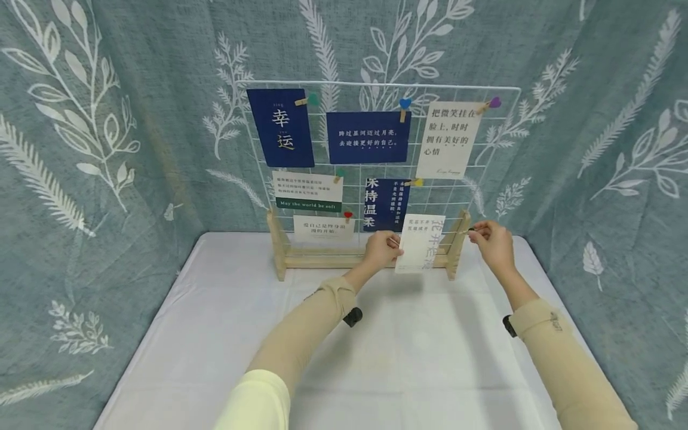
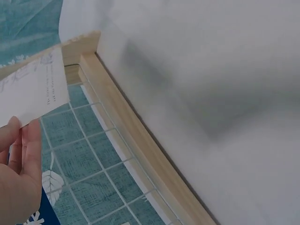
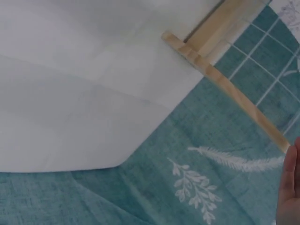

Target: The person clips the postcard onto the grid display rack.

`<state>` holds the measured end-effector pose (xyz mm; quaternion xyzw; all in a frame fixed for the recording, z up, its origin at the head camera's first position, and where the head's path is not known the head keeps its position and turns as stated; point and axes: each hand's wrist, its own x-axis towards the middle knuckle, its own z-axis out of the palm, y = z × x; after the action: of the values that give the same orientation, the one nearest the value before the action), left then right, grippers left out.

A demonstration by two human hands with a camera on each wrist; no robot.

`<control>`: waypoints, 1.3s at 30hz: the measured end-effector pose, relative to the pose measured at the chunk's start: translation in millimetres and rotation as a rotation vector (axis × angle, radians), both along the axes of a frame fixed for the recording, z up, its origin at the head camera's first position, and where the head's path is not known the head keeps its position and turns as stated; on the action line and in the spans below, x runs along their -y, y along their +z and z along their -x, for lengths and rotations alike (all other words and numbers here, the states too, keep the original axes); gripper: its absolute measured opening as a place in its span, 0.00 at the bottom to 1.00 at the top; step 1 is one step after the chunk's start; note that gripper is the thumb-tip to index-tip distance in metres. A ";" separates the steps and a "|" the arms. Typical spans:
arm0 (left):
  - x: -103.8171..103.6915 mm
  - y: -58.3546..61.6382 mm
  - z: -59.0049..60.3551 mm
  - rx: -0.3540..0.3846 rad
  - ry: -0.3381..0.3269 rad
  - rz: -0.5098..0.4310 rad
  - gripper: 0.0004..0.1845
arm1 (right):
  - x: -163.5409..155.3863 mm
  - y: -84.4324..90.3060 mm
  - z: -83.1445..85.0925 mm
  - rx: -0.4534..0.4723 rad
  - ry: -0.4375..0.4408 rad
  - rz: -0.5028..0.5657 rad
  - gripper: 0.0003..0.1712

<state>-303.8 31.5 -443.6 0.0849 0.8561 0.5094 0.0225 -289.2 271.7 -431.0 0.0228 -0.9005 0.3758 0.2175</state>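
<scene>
A white wire grid [image 1: 486, 161] stands in a wooden stand [image 1: 322, 257] at the back of the table, with several cards clipped to it. In front of its lower right part my left hand [image 1: 395, 245] pinches the left edge of a white card [image 1: 421, 243] with grey characters. The left wrist view shows that card [image 2: 33, 89] above my fingertips [image 2: 21, 154], close to the wooden base rail [image 2: 140, 140]. My right hand [image 1: 475, 233] pinches a small wooden clip [image 1: 466, 230] by the stand's right post [image 1: 457, 251]. Only a fingertip edge [image 3: 290, 187] appears in the right wrist view.
A white cloth [image 1: 376, 358] covers the table. Teal leaf-print fabric [image 1: 107, 149] hangs behind and at both sides. Clipped cards include a blue one [image 1: 279, 127] at top left and a white one [image 1: 448, 140] at top right. The stand's wooden foot [image 3: 220, 79] reaches onto the cloth.
</scene>
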 end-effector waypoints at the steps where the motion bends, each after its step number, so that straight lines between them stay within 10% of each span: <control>1: -1.8 -1.1 1.6 -0.018 0.001 -0.002 0.08 | -0.3 2.0 1.3 -0.009 -0.006 -0.007 0.11; 24: -37.3 -6.0 25.0 -0.110 0.099 0.007 0.07 | 9.5 44.4 33.7 -0.175 0.019 -0.199 0.10; 39: -45.9 -13.3 33.5 -0.191 0.205 0.029 0.05 | 10.1 49.6 49.1 -0.109 0.097 -0.260 0.08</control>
<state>-337.3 77.4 -456.9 0.0445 0.8657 0.4862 -0.1100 -338.3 261.6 -381.4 0.1147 -0.9263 0.2643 0.2428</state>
